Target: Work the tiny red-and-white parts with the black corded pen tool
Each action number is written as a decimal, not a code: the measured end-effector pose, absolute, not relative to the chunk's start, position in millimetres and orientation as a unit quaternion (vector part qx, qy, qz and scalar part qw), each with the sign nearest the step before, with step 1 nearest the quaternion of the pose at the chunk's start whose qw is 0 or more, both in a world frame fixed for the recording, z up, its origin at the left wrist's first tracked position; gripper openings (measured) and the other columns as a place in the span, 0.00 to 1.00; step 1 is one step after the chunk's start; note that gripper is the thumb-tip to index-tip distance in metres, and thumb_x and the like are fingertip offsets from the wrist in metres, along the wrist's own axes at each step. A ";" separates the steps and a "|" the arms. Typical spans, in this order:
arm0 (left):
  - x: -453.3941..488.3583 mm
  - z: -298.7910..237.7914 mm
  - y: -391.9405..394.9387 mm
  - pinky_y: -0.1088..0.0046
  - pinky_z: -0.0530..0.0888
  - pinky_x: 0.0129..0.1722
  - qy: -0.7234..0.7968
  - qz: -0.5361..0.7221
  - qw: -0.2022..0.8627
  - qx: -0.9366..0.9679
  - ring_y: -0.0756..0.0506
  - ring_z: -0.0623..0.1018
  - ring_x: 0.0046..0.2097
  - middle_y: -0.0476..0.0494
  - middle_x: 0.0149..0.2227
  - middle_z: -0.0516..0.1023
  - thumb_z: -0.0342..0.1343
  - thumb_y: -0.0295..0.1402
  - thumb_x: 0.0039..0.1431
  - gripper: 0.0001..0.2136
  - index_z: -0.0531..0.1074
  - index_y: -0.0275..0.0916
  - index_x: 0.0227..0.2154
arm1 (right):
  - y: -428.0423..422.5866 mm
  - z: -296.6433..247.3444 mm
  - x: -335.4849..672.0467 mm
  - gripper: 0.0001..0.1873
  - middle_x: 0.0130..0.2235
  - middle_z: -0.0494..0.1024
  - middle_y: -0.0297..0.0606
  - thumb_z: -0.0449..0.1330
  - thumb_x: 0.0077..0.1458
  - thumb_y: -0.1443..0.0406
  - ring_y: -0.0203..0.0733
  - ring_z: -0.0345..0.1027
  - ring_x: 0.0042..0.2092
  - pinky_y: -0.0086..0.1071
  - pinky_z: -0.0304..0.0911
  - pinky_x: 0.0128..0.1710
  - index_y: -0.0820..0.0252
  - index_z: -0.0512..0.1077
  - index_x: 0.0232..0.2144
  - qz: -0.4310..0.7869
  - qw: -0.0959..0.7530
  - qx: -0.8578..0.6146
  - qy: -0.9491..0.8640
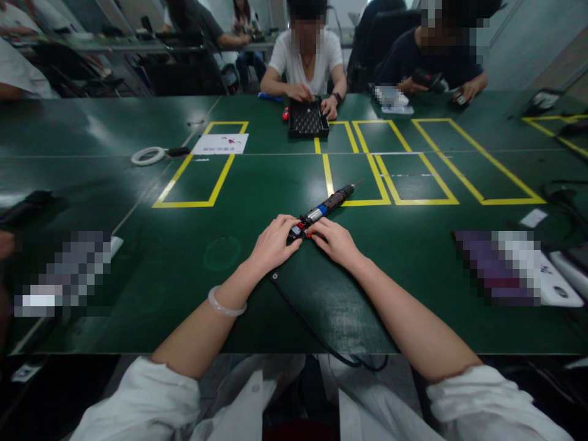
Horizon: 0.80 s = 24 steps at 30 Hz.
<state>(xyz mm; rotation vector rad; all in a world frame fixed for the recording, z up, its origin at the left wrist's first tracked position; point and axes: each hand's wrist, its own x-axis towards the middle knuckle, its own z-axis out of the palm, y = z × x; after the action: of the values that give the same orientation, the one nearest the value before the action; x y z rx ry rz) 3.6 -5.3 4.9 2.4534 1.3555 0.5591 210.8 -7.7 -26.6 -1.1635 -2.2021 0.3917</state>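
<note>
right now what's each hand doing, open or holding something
Left hand: fingers curled on the near end of the screwdriver, which lies on the table.
Right hand: fingers on the same end; a full grip cannot be told.

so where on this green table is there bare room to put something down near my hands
Bare green lies left of the left hand, up to the yellow outline, and right of the right hand, below the yellow boxes. It is crowded between the hands, around the electric screwdriver and its cable.
</note>
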 end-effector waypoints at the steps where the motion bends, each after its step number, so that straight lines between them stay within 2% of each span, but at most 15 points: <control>1: 4.4 4.1 -5.3 0.59 0.71 0.54 0.470 0.196 0.136 0.850 0.39 0.70 0.55 0.40 0.54 0.68 0.54 0.37 0.59 0.17 0.66 0.41 0.52 | -7.3 -26.8 210.6 0.07 0.43 0.74 0.39 0.55 0.62 0.69 0.43 0.69 0.45 0.32 0.62 0.43 0.56 0.72 0.39 0.150 0.308 -0.438 -0.831; 8: 11.2 0.5 -4.4 0.62 0.71 0.51 0.482 0.203 0.106 0.845 0.40 0.71 0.51 0.40 0.50 0.70 0.57 0.42 0.59 0.17 0.67 0.40 0.47 | -4.4 -28.3 208.5 0.06 0.41 0.74 0.38 0.56 0.61 0.69 0.42 0.68 0.43 0.32 0.61 0.42 0.56 0.72 0.38 0.147 0.313 -0.447 -0.825; 15: 15.5 0.3 -3.7 0.64 0.71 0.46 0.508 0.205 0.092 0.832 0.40 0.72 0.48 0.40 0.47 0.70 0.57 0.45 0.59 0.17 0.68 0.39 0.44 | -3.2 -26.7 207.9 0.02 0.34 0.73 0.35 0.57 0.58 0.69 0.39 0.64 0.34 0.30 0.55 0.35 0.57 0.68 0.35 0.153 0.309 -0.477 -0.808; 24: 17.5 1.1 -2.3 0.64 0.70 0.45 0.516 0.204 0.100 0.826 0.41 0.72 0.46 0.41 0.45 0.70 0.56 0.44 0.60 0.15 0.68 0.39 0.43 | -4.4 -27.9 209.4 0.03 0.32 0.70 0.33 0.58 0.56 0.69 0.37 0.63 0.33 0.29 0.54 0.33 0.57 0.65 0.32 0.180 0.322 -0.474 -0.799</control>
<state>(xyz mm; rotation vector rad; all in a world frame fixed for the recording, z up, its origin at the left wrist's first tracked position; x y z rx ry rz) 17.5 -2.3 1.1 2.4426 1.5244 0.6028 209.4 -4.4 -27.9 -1.2451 -2.0983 0.4739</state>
